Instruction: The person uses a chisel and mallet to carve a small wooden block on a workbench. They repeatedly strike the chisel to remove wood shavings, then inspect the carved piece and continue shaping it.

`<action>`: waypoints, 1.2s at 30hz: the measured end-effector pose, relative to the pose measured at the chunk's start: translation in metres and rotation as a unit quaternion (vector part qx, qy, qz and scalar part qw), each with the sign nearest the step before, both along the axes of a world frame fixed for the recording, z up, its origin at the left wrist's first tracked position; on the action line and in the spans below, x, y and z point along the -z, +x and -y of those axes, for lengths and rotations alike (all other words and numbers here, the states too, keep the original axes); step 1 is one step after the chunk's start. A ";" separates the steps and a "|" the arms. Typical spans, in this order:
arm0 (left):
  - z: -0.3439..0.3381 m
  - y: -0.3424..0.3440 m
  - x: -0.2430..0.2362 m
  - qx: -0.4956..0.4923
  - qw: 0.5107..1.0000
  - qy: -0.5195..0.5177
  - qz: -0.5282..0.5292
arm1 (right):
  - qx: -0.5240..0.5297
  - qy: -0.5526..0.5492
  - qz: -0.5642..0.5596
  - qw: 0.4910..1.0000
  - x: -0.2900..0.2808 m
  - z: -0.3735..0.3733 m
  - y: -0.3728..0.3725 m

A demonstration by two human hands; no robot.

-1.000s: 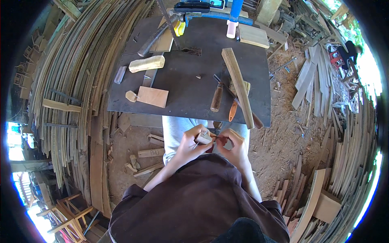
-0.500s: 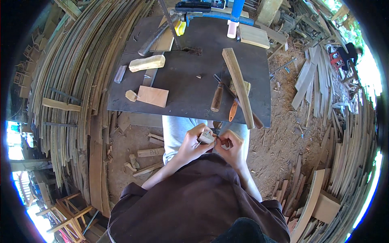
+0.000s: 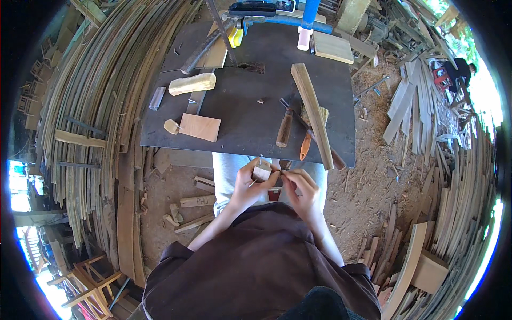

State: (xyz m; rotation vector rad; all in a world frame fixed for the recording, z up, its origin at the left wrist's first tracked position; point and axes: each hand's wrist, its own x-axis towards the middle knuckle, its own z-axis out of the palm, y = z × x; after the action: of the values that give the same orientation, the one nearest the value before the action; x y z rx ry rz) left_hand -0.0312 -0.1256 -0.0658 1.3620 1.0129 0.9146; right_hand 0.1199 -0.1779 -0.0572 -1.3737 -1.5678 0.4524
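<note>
Over my lap, just below the table's near edge, my left hand (image 3: pixel 246 186) is closed round a small pale wooden block (image 3: pixel 261 171). A thin pin-like piece stands up from the block's top, and another pale thin piece sticks out by my fingers. My right hand (image 3: pixel 302 193) is beside it, thumb and fingers pinched close to the left fingertips. Whatever lies in that pinch is too small and dark to name. Nearest on the dark table (image 3: pixel 240 128) are a wooden-handled chisel (image 3: pixel 285 127), an orange-handled tool (image 3: pixel 305 145) and a long wooden strip (image 3: pixel 312 114).
A flat wooden board (image 3: pixel 200 127), a carved wood piece (image 3: pixel 192 84) and a hammer (image 3: pixel 205 50) lie on the table's left half. A blue clamp (image 3: pixel 282 20) crosses its far edge. Stacked planks (image 3: pixel 96 106) line the left; wood shavings (image 3: pixel 368 186) cover the floor at right.
The wooden block has turned and shifted slightly left in my left hand, so its pin shows on top. My right hand has changed its finger pose and stays close to the left fingertips.
</note>
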 end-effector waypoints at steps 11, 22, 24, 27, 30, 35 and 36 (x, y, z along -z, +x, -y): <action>-0.002 -0.005 0.003 0.054 0.994 0.090 -0.036 | 0.009 -0.070 -0.090 0.993 0.002 0.002 0.008; 0.005 0.007 0.001 0.024 0.998 0.048 0.022 | 0.008 0.065 0.024 0.998 -0.005 -0.003 -0.002; 0.005 0.008 0.002 0.006 0.998 0.048 0.032 | 0.011 0.061 0.005 0.998 -0.007 -0.004 -0.002; -0.002 0.003 -0.002 -0.041 0.998 0.050 0.014 | 0.031 0.033 -0.038 0.998 -0.010 -0.003 0.002; -0.025 0.001 0.002 -0.131 0.981 0.061 0.130 | 0.054 0.031 -0.056 0.996 -0.008 -0.002 0.009; -0.049 -0.011 -0.003 -0.144 0.984 0.102 -0.020 | 0.069 0.015 -0.071 0.995 -0.001 0.002 0.015; -0.046 -0.011 -0.001 -0.138 0.986 0.092 0.015 | 0.070 0.010 -0.076 0.995 0.000 0.002 0.014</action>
State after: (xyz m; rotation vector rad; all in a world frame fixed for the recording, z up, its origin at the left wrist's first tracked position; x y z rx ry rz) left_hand -0.0420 -0.0794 -0.0650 1.3752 1.1337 1.2572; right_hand 0.1341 -0.1804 -0.0570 -1.3896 -1.3409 0.4431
